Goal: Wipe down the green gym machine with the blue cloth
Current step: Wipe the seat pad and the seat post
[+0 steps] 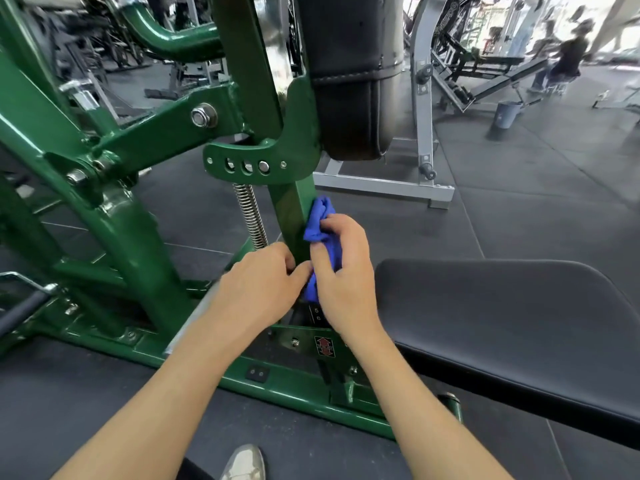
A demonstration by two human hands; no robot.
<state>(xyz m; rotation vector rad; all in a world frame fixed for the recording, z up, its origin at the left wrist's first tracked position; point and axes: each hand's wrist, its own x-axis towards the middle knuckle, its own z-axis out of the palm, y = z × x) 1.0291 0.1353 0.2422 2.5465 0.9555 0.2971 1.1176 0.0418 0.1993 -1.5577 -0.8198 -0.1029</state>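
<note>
The green gym machine [145, 216] fills the left and centre of the head view, with a vertical green post [294, 216] below a black back pad [349, 81]. A bunched blue cloth [320, 226] is pressed against the right side of that post. My right hand [341, 271] grips the cloth, fingers curled around it. My left hand [259, 282] sits just left of the post's lower part; its fingertips are curled against the post beside the cloth, and whether they pinch the cloth's lower end is unclear.
A black seat pad [502, 327] lies to the right of my hands. A steel spring [251, 216] stands left of the post. A grey machine frame [422, 133] and a person [568, 60] are farther back on the dark rubber floor. My shoe [244, 462] shows below.
</note>
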